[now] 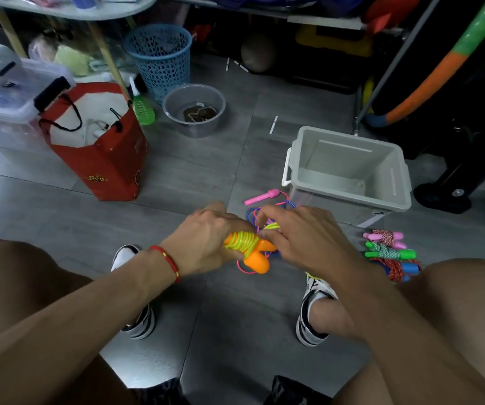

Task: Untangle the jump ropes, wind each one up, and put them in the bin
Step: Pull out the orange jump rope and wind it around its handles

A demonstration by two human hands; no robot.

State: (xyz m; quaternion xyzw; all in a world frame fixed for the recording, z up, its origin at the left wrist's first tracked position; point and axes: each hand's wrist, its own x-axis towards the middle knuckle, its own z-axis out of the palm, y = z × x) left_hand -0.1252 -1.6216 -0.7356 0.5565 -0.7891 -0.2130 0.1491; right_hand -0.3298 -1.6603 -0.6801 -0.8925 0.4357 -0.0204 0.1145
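Note:
My left hand (206,239) grips a jump rope with orange handles (257,260), its yellow-green cord (245,239) coiled tightly around them. My right hand (299,235) pinches the loose end of that cord beside the coil. Under my hands on the floor lies a tangle of pink and blue cords (254,214) with a pink handle (261,196) sticking out. The grey bin (349,173) stands open just beyond, to the right. Three wound ropes lie on the floor right of my hands: pink-handled (384,238), green-handled (390,253) and blue-handled (402,268).
A red paper bag (101,150) stands on the floor at the left. Behind are a round grey basin (194,108), a blue mesh basket (159,54) and a clear storage box (2,106). A hoop and black equipment (451,159) crowd the right. My knees and shoes frame the floor.

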